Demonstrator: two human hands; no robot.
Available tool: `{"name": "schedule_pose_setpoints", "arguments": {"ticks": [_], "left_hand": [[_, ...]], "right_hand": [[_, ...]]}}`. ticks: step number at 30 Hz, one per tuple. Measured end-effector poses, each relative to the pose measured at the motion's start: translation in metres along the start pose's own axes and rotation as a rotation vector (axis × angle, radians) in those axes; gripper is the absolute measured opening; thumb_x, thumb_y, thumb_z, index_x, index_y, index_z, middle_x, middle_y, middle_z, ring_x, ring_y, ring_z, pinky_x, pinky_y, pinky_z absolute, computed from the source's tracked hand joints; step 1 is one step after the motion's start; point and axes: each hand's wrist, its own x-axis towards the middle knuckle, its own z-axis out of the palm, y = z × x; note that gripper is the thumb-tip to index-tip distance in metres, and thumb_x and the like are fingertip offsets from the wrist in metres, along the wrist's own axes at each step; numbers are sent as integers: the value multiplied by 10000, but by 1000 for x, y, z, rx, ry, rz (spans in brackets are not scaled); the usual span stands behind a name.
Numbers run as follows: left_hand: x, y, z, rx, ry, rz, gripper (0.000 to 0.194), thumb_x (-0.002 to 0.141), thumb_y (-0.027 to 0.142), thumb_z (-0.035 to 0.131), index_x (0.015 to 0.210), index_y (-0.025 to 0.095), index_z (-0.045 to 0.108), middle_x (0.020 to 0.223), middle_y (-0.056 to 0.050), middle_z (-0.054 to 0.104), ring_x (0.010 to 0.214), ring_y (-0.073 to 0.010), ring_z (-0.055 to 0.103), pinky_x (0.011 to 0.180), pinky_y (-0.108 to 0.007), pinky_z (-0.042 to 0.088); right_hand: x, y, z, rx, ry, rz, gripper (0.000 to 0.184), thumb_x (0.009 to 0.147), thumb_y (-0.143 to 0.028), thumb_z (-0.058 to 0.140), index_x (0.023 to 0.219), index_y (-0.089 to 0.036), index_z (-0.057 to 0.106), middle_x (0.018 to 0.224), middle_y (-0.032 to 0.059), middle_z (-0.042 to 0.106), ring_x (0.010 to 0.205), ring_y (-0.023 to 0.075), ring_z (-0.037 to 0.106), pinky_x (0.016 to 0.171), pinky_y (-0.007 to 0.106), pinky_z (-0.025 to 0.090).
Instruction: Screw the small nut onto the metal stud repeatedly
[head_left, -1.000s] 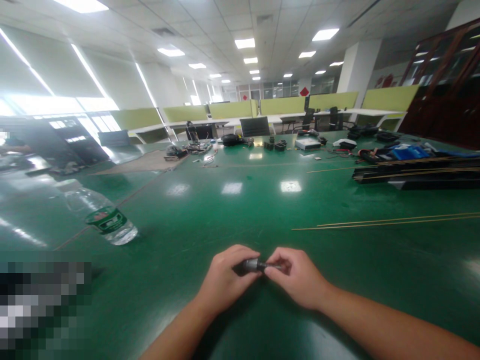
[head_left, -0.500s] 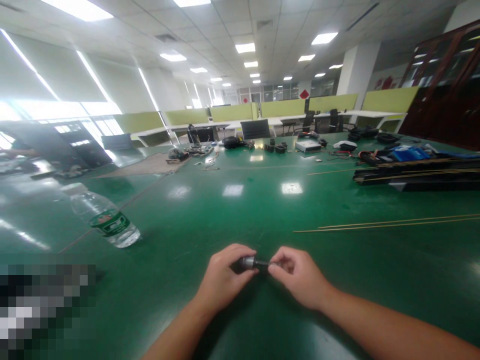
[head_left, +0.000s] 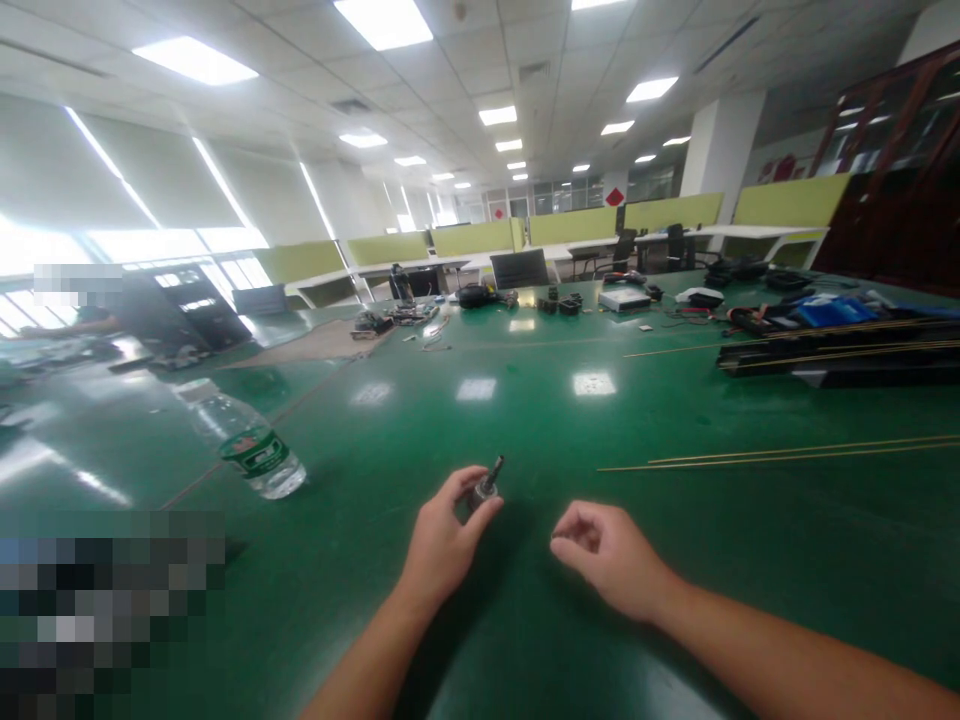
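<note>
My left hand (head_left: 448, 530) is closed around a small metal cylinder (head_left: 484, 492), with thumb and fingers on its sides. A thin dark shaft (head_left: 494, 471) sticks up from it, tilted to the right. My fingers hide part of the cylinder, so its exact kind is unclear. A short way to the right, my right hand (head_left: 604, 550) is curled with thumb and index finger pinched together, apart from the cylinder. A tiny dark spot shows at its fingertips, too small to name. Both hands are over the green tabletop (head_left: 480, 650).
A water bottle (head_left: 262, 455) with a green label stands to the left. Thin brass-coloured rods (head_left: 750, 457) lie at the right, before a pile of black parts (head_left: 832, 360) and a blue item (head_left: 836, 310). Electronics and tools line the far side. A blurred person is at far left.
My hands have moved apart. The right has let go of the shaft's end, and the left has tipped the cylinder so the shaft points upward. The view has shifted slightly left.
</note>
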Motion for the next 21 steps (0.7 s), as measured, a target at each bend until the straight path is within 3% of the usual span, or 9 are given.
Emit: {"name": "schedule_pose_setpoints", "arguments": {"ticks": [3,6,10,16,19,21], "left_hand": [[1,0,-1,-148,0,-52,516,879,425,585,1326,195,468,1186,-123,665,1058,-238,676,1000,-443,509],[0,-6,-19,-160,13,-106,621,875,465,567,1394,185,372,1205,-141,648,1058,-245,679,986,-441,518],[-16,-27,-74,96,160,-174,690,788,545,633,1360,213,439,1164,-120,683,1124,-297,636,1067,-531,425],[-77,-82,-162,353,343,-454,752,710,606,615,1344,236,453,1120,-113,710,1125,-359,631,1078,-584,399],[-100,-99,-185,323,333,-513,799,696,601,612,1363,203,427,1128,-135,702,1103,-360,644,1064,-549,443],[-108,-98,-190,316,355,-486,880,686,612,621,1402,161,378,1204,-171,659,1123,-378,629,1029,-546,482]], "right_hand": [[1,1,0,-10,-5,-10,93,796,-236,649,785,-144,642,658,-6,604,584,119,519,564,227,405],[1,2,0,-10,-16,-14,101,797,-246,654,797,-145,649,659,-5,612,582,120,524,559,223,405],[0,3,1,-14,-16,-24,113,798,-261,656,794,-148,648,653,-5,607,587,126,529,558,226,404],[-1,1,0,-42,-29,-36,126,812,-272,642,796,-147,650,671,5,608,600,137,527,563,242,400],[-2,1,0,-74,-39,-52,128,821,-274,636,795,-149,654,679,9,612,611,142,528,577,250,404],[-3,3,0,-87,-50,-67,132,826,-277,634,802,-149,655,679,10,613,610,144,528,578,255,404]]}}
